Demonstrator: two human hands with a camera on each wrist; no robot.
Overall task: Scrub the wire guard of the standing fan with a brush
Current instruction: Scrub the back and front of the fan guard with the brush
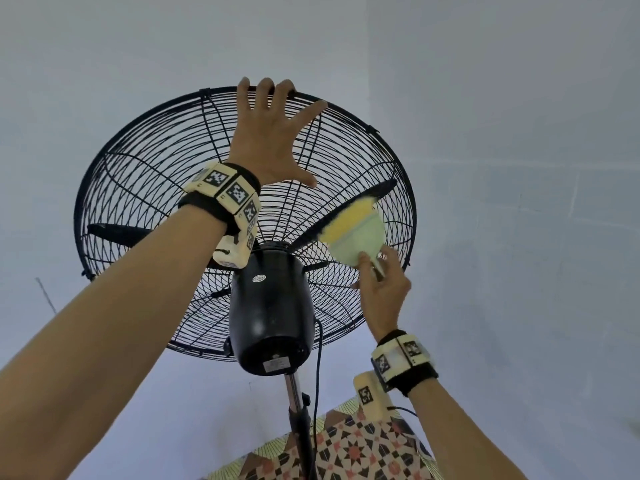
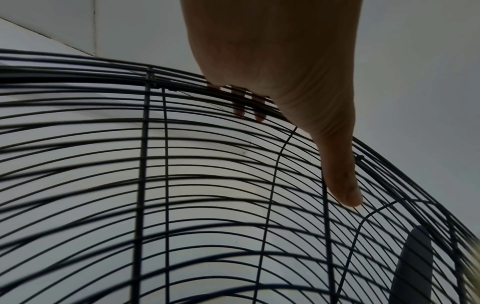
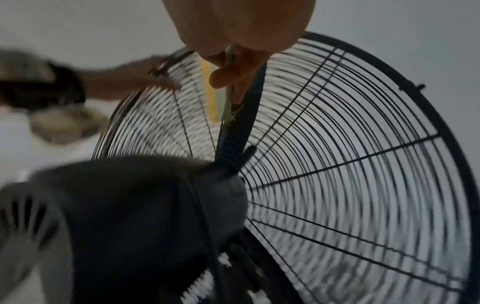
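Mid-scrub, the left hand point(image 1: 268, 133) hooked its fingers over the wire guard's point(image 1: 138, 188) top rim while the right hand point(image 1: 381, 289) pinched a brush point(image 1: 356, 233) against its rear wires, likely needing another stroke next.

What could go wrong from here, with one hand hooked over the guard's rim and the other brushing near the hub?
1. The left hand has fingertips curled through the black wire guard; a jolt might pinch them.
2. The right hand grips only the narrow handle of the pale green brush with yellow bristles, so it might twist or slip.
3. Pressing on the guard could rock the fan on its thin metal pole.
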